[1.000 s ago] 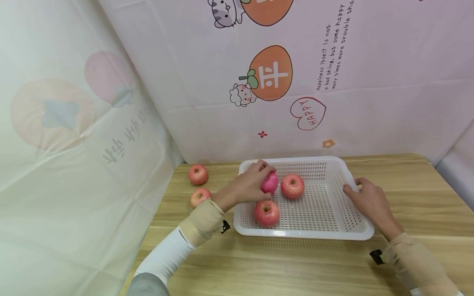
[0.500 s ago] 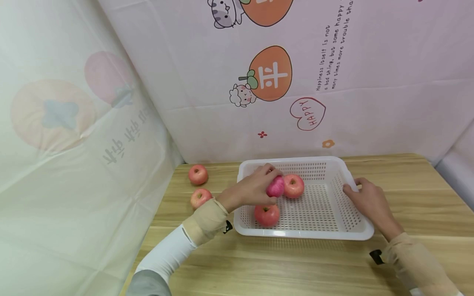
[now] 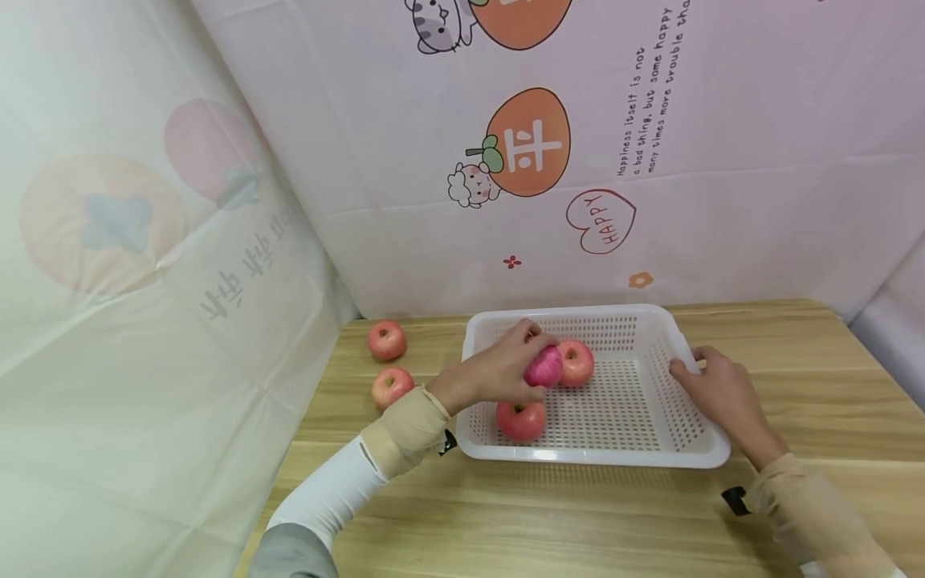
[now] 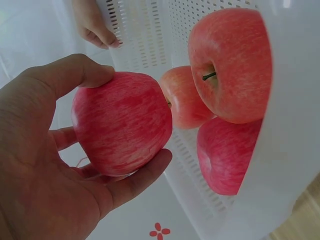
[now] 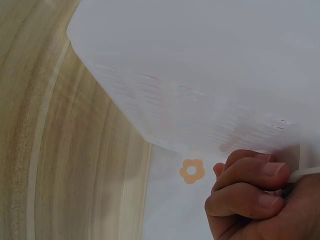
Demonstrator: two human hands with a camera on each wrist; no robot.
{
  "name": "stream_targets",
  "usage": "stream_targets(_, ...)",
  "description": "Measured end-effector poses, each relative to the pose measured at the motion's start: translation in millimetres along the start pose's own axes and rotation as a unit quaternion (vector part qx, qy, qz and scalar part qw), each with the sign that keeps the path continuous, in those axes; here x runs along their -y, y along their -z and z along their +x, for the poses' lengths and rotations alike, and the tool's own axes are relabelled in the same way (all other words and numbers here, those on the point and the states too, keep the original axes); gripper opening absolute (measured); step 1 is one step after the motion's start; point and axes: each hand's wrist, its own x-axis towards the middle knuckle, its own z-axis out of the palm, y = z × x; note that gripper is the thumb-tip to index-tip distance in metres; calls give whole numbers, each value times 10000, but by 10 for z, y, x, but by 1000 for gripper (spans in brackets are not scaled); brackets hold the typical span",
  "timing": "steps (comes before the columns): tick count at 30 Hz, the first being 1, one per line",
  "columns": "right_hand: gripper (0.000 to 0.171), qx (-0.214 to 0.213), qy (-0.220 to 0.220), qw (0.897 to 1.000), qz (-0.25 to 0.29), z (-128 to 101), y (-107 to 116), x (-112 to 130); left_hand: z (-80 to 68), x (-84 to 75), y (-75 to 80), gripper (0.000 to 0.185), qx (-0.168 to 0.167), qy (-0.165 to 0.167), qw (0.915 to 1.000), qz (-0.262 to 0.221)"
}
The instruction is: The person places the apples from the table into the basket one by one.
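My left hand (image 3: pixel 502 369) grips a deep pink apple (image 3: pixel 545 368) over the left half of a white plastic basket (image 3: pixel 592 457). In the left wrist view, thumb and fingers curl round that apple (image 4: pixel 122 125). One red apple (image 3: pixel 522 419) sits in the basket's front left, and another apple (image 3: pixel 576 363) lies just right of the held one. The left wrist view also shows a pink apple (image 4: pixel 227 155) in the basket, which the left hand seems to hide from the head view. My right hand (image 3: pixel 723 393) holds the basket's right rim, its fingers curled.
Two more apples stand on the wooden table (image 3: pixel 614 530) left of the basket: one at the back (image 3: pixel 386 341), and a nearer apple (image 3: pixel 392 388) beside the left wrist. A printed white cloth (image 3: pixel 433 241) hangs behind the table, and another cloth (image 3: pixel 144 361) hangs at its left.
My left hand has moved a little to the right with the pink apple, which now overlaps the right-hand apple in the head view. The right hand and basket have stayed put.
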Motion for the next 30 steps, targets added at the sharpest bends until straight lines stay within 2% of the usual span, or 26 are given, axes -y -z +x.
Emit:
stream_targets(9,69,23,-43,10000,-39,17,-4,-23,22,-43,-34,77,197,53,9998,22)
stream_targets(16,70,6,-38,9999,-94,17,-2,-15,47,-82,-46,75,184,-22,9987,475)
stream_targets(30,69,25,-34,10000,-6,-7,8,15,110,-128,-65,73,228,-199,9950,952)
